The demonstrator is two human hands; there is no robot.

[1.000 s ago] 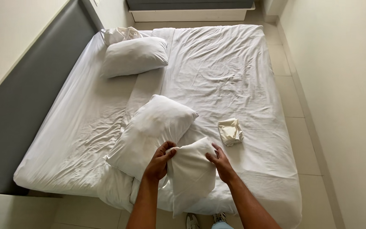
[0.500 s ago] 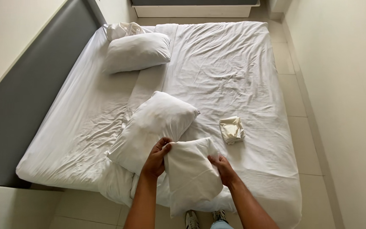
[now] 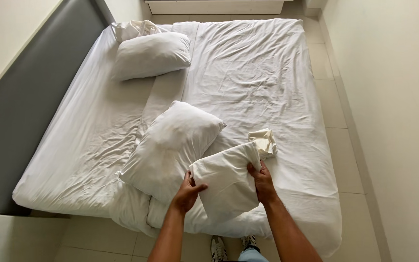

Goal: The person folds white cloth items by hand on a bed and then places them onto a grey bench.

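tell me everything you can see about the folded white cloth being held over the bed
The folded cloth is white, soft cotton-looking fabric, perhaps a pillowcase, folded into a flat, lightly creased, roughly rectangular panel. It is tilted, its far corner highest. The left hand pinches its left edge and the right hand its right edge, over the bed's near edge, beside a pillow.

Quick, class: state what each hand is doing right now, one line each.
Left hand: closed, gripping the left edge of the folded white cloth.
Right hand: closed, gripping the right edge of the same cloth.
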